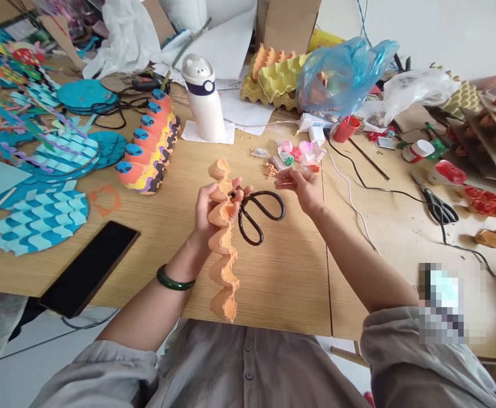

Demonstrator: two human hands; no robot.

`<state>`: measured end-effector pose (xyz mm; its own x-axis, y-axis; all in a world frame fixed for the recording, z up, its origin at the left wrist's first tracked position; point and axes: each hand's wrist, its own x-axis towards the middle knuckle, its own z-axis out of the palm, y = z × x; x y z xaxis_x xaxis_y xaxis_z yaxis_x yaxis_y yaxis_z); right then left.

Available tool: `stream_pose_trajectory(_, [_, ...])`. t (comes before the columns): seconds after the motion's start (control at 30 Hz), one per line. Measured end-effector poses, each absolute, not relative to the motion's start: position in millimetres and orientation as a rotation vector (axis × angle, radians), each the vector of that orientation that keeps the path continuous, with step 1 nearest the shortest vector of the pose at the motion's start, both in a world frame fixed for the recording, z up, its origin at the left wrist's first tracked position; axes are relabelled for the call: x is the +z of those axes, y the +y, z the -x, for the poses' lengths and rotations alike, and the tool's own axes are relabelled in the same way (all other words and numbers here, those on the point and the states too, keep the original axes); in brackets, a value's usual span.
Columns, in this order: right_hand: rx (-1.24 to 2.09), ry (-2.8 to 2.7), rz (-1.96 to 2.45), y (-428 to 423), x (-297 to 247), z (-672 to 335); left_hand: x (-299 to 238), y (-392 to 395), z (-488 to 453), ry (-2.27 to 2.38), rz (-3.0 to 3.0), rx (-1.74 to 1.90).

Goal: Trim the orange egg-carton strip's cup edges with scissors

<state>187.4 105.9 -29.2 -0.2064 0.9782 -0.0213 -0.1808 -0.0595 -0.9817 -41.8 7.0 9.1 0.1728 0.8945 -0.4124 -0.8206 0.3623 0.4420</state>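
My left hand [208, 211], with a dark green bangle on its wrist, is closed around an orange egg-carton strip [223, 243] that hangs upright with a scalloped, torn-looking edge. From the same hand stick out the black looped handles of scissors [282, 207]; their blades are hidden behind the strip and fingers. My right hand [302, 187] hovers over the table, fingers stretched to the left and thumb close above them. Nothing shows clearly between them. Just beyond its fingertips lies a small heap of orange scraps [270, 169], beside pink and green crumpled bits [294, 152].
A painted egg-carton piece [152, 147] and a white bottle [205, 107] stand at the back left. A phone [90, 266] lies near the left front edge, by blue paper fish shapes [41, 218]. Cables [375, 188], a red paint cup [345, 130] and other scissors [439, 207] are on the right.
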Motion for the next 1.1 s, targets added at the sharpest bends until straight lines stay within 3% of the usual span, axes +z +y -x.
stream_pose_trajectory(0.23, [2.019,-1.089,0.877,12.0,-22.4,-178.4,3.2,-5.2,17.1,0.706,-0.278,1.132])
stream_pose_trajectory(0.47, [2.184,-1.009,0.808,-11.3,-23.3,-179.0,-0.3,-13.1,8.8,0.687,-0.406,1.011])
stream_pose_trajectory(0.93, [1.990,-0.916,0.838,-10.5,-2.6,-211.8,-2.0,-14.6,1.8,0.888,-0.501,1.137])
stream_pose_trajectory(1.1, [1.772,-1.019,0.906,-16.0,0.2,-206.2,-0.6,-16.1,-1.5,0.920,-0.520,1.122])
